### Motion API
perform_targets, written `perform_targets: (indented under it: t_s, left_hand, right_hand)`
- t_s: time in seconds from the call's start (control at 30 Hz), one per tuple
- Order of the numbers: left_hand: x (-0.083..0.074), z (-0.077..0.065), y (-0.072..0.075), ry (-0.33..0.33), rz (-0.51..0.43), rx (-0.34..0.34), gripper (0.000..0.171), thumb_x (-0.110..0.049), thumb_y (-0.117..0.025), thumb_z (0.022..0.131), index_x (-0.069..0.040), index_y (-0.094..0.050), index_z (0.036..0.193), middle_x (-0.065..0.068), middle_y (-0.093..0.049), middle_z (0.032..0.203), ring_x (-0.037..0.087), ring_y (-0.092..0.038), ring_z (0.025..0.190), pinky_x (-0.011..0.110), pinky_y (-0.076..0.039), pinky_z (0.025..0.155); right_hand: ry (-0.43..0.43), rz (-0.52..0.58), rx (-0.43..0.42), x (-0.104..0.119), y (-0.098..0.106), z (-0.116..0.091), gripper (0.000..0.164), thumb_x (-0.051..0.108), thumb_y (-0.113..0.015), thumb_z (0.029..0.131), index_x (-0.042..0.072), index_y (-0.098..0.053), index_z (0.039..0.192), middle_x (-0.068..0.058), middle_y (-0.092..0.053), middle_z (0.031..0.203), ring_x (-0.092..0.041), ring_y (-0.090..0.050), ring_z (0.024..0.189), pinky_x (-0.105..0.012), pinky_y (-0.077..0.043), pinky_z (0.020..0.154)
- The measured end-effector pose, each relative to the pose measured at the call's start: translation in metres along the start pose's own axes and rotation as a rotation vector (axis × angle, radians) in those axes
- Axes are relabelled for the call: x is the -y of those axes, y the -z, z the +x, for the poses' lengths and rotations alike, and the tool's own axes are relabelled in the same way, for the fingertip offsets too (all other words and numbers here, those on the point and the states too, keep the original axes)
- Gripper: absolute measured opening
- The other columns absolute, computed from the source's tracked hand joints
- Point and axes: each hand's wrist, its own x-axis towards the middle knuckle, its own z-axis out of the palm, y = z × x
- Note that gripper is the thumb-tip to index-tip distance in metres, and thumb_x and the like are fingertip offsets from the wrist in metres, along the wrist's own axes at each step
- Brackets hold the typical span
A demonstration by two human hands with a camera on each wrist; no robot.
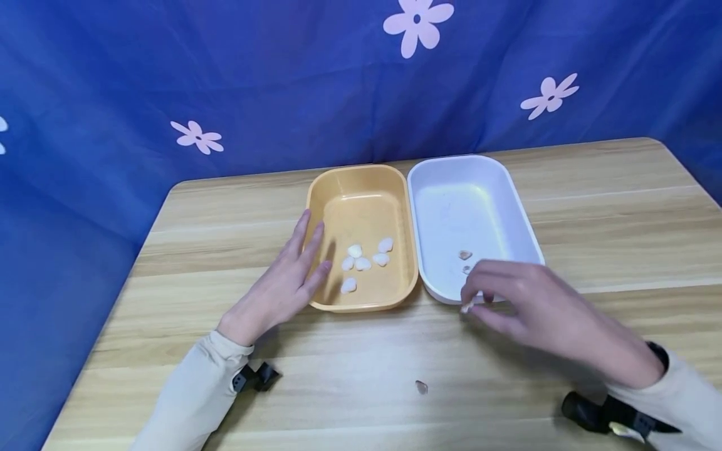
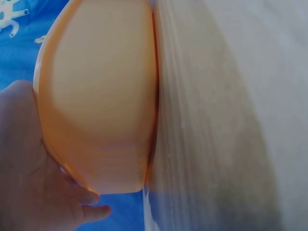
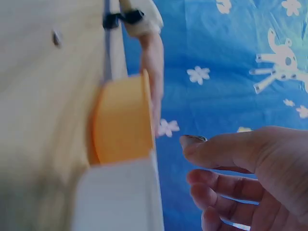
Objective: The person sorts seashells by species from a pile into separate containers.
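Observation:
Thumb and fingertips of my right hand [image 1: 524, 300] pinch a small pale shell [image 1: 467, 307] at the front rim of the white tray [image 1: 510, 219]. In the right wrist view, only a shiny edge of that shell [image 3: 198, 138] shows at the thumb tip. Inside the white tray lie small brown shells [image 1: 465, 255], partly covered by the hand. My left hand [image 1: 282, 282] rests along the left rim of the orange tray [image 1: 361, 210], its fingers spread and fairly straight. Several white shells [image 1: 363, 264] lie on the orange tray's floor.
A single brown shell [image 1: 421, 387] lies on the wooden table [image 1: 338, 401] in front of the trays. Both trays stand side by side near the table's back edge. Behind them hangs a blue curtain [image 1: 293, 81] with pale flowers.

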Motion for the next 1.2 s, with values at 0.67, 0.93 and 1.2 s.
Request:
perform_targets:
  t_s: [0.67,0.93,1.2]
  left_hand:
    - [-0.001,-0.004,-0.003,-0.002,-0.013,-0.002,0.066,-0.038,-0.033,0.104,-0.005,-0.007,0.155,0.012,0.019,0.159,0.041,-0.005,0.144,0.058,-0.017,0.114]
    - [-0.001,-0.003,-0.002,-0.008,-0.007,-0.008,0.065,-0.037,-0.035,0.104,-0.004,-0.010,0.154,0.012,0.018,0.159,0.042,-0.007,0.144,0.056,-0.018,0.115]
    - [0.000,-0.003,0.000,-0.002,-0.015,-0.013,0.063,-0.037,-0.035,0.104,-0.007,-0.012,0.155,0.011,0.018,0.160,0.041,-0.007,0.144,0.056,-0.017,0.115]
  right_hand:
    - [-0.312,-0.168,0.298,-0.088,-0.010,0.042,0.017,0.007,-0.074,0.076,0.019,-0.062,0.072,0.007,-0.053,0.070,-0.011,-0.049,0.065,-0.028,-0.039,0.056]
    - [-0.238,-0.239,0.244,-0.099,-0.020,0.045,0.015,0.003,-0.072,0.076,0.016,-0.064,0.076,0.003,-0.056,0.075,-0.012,-0.052,0.064,-0.031,-0.043,0.052]
    - [-0.162,-0.283,0.221,-0.108,-0.024,0.046,0.018,-0.002,-0.071,0.076,0.015,-0.064,0.076,0.003,-0.058,0.077,-0.012,-0.055,0.065,-0.035,-0.048,0.054]
